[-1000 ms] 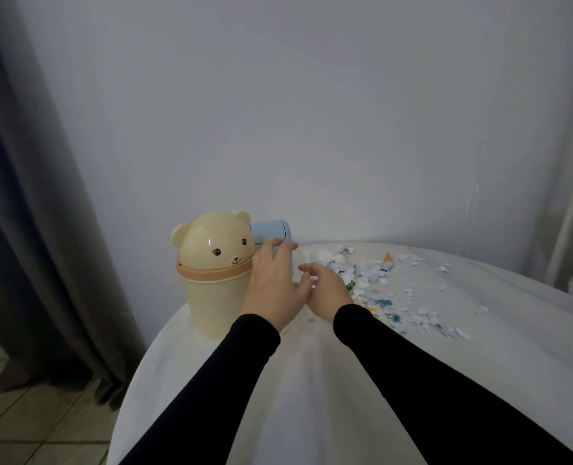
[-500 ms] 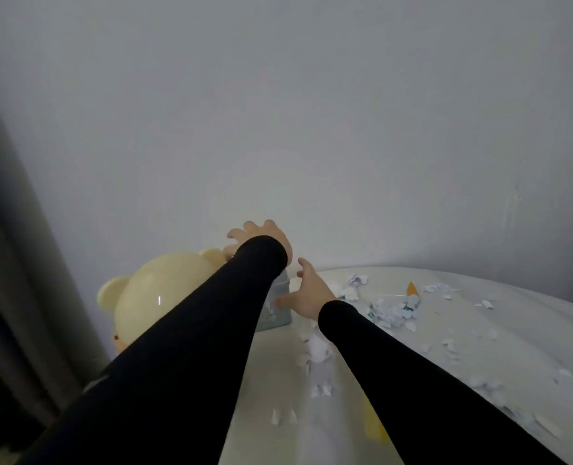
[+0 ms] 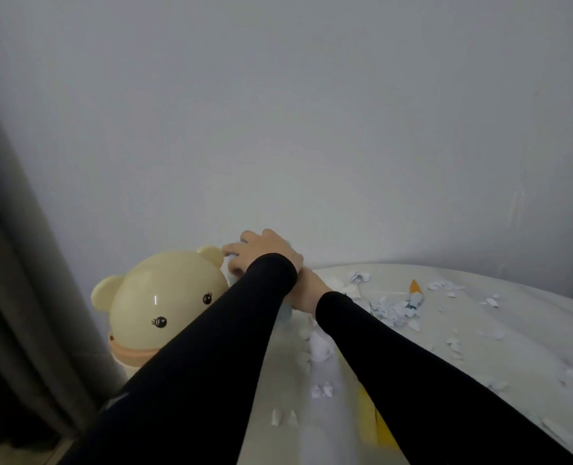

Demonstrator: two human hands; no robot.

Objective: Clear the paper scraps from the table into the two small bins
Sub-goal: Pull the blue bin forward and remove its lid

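A cream bear-shaped bin [image 3: 164, 307] stands at the table's left edge. Behind it sits a pale blue bin [image 3: 286, 313], mostly hidden by my arms. My left hand [image 3: 265, 251] reaches over the bear's ear and curls its fingers over the blue bin's top. My right hand [image 3: 306, 293] lies against the blue bin's right side, its fingers hidden under my left wrist. White and bluish paper scraps [image 3: 395, 310] lie in a heap to the right of my hands. A smaller clump [image 3: 322, 347] lies nearer me.
The round table [image 3: 496, 364] wears a white cloth and stands against a grey wall. An orange scrap [image 3: 414, 286] sits at the heap's far side. Something yellow [image 3: 375, 427] shows under my right forearm. A grey curtain [image 3: 16, 263] hangs at the left.
I have leaned in over the table. My left hand rose from beside the bear bin and settled on top of the blue bin. My right hand moved left against that bin.
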